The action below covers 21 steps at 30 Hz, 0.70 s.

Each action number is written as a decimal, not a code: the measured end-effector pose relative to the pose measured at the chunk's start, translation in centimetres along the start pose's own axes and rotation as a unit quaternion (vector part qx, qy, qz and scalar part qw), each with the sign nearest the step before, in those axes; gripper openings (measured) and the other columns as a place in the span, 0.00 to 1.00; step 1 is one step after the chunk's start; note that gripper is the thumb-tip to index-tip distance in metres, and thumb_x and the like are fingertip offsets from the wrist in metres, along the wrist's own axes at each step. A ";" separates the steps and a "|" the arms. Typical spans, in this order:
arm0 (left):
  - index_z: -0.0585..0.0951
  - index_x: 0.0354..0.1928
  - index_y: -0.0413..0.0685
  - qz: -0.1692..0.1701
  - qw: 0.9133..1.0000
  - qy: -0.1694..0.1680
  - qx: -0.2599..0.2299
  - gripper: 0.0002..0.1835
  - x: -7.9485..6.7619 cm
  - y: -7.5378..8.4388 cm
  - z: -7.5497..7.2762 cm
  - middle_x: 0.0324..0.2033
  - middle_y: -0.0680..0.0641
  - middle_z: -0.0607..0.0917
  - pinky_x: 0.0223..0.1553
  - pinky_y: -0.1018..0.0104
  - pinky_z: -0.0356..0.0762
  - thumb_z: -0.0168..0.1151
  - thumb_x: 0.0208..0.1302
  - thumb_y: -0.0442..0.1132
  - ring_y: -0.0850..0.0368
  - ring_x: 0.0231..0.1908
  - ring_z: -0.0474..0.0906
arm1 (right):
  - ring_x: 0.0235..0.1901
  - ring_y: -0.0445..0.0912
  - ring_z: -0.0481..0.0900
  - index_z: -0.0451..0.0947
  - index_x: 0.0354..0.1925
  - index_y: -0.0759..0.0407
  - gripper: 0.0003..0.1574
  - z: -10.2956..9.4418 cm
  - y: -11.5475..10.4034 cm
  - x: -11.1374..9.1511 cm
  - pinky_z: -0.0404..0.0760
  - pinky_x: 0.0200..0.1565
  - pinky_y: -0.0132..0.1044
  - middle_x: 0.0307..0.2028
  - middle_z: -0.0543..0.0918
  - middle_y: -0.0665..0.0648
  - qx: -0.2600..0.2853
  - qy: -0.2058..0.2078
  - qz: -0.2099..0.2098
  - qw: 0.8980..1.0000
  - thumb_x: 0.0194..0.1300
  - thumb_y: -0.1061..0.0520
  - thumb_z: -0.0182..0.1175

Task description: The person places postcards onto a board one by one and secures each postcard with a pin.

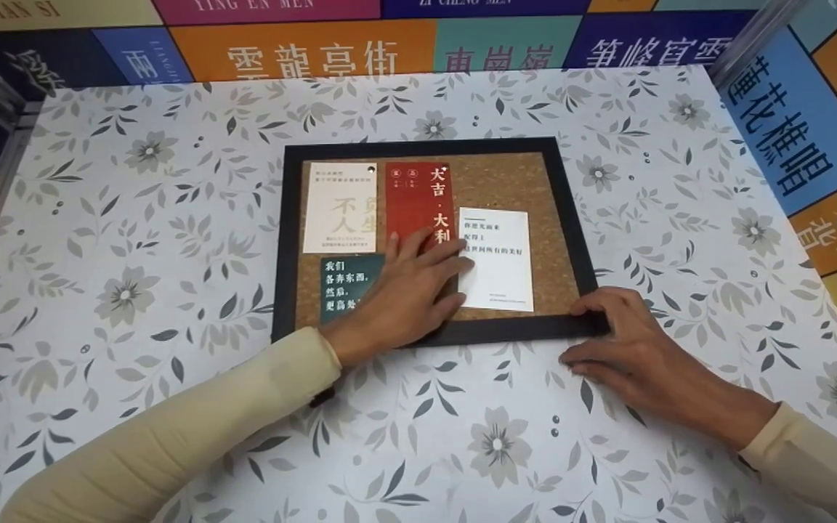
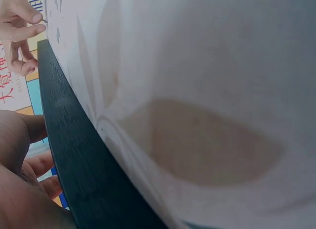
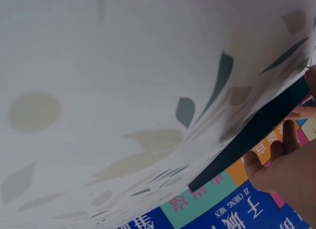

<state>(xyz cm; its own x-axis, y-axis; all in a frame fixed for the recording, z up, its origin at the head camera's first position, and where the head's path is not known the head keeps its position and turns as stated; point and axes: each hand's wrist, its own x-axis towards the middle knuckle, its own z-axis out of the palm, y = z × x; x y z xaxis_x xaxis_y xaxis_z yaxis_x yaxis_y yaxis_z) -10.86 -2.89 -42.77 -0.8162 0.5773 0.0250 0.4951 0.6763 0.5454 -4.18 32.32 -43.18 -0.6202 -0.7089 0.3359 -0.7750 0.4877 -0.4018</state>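
Observation:
In the head view a black-framed cork board (image 1: 513, 181) lies flat on the table. It bears a cream card (image 1: 338, 211), a red card (image 1: 418, 192), a green card (image 1: 346, 280) and a white card (image 1: 498, 261). My left hand (image 1: 407, 290) rests with spread fingers over the red card, partly covering it and the green one; its fingertips reach the white card's left edge. At the frame's lower right corner, my right hand (image 1: 636, 345) touches the frame with its upper fingers. Its thumb and forefinger pinch a thin dark pin-like piece (image 2: 44, 20), seen in the left wrist view.
A white tablecloth (image 1: 120, 305) with grey flowers and leaves covers the table around the board. Colourful panels (image 1: 302, 58) with large characters stand along the back, and another panel (image 1: 789, 131) rises at the right edge.

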 end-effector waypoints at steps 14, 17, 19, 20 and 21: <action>0.80 0.75 0.53 -0.002 1.000 -0.005 -0.003 0.25 0.1 0.0 0.0 0.83 0.47 0.69 0.81 0.24 0.36 0.66 0.81 0.44 0.36 0.85 0.51 | 0.73 0.71 0.64 0.95 0.45 0.42 0.08 0.4 0.4 0.0 0.48 0.82 0.44 0.72 0.76 0.68 -0.002 -0.008 0.019 1.000 0.70 0.50 0.72; 0.80 0.75 0.53 -0.004 1.000 -0.006 -0.003 0.25 0.1 0.0 0.0 0.83 0.47 0.68 0.81 0.25 0.36 0.66 0.81 0.45 0.36 0.85 0.51 | 0.73 0.72 0.64 0.94 0.45 0.42 0.10 0.5 0.4 0.1 0.48 0.82 0.44 0.72 0.76 0.69 0.000 -0.002 0.005 1.000 0.65 0.54 0.75; 0.80 0.76 0.54 -0.005 1.000 -0.006 -0.003 0.25 0.1 0.0 0.0 0.83 0.47 0.68 0.81 0.25 0.35 0.66 0.81 0.45 0.35 0.85 0.50 | 0.73 0.73 0.64 0.94 0.45 0.42 0.11 0.6 0.4 0.1 0.48 0.82 0.44 0.73 0.76 0.69 0.003 0.000 -0.003 1.000 0.64 0.55 0.76; 0.80 0.76 0.54 -0.006 1.000 -0.006 -0.003 0.25 0.1 0.0 0.0 0.83 0.47 0.68 0.82 0.25 0.35 0.66 0.81 0.45 0.35 0.85 0.50 | 0.73 0.73 0.64 0.94 0.44 0.42 0.11 0.6 0.5 0.1 0.47 0.82 0.44 0.73 0.76 0.69 0.005 0.000 -0.006 1.000 0.64 0.55 0.76; 0.80 0.76 0.54 -0.006 1.000 -0.005 -0.004 0.25 0.1 0.0 0.0 0.83 0.47 0.68 0.82 0.25 0.35 0.66 0.81 0.45 0.35 0.85 0.50 | 0.73 0.74 0.64 0.93 0.44 0.42 0.11 0.6 0.5 0.0 0.47 0.82 0.45 0.73 0.76 0.70 0.005 0.000 -0.010 1.000 0.64 0.55 0.76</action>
<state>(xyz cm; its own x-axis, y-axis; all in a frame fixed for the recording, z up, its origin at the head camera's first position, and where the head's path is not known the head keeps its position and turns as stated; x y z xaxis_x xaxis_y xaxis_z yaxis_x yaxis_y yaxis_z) -10.92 -2.84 -42.76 -0.8188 0.5739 0.0099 0.4832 0.6799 0.5515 -4.54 32.23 -43.89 -0.6045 -0.7188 0.3434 -0.7861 0.4683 -0.4034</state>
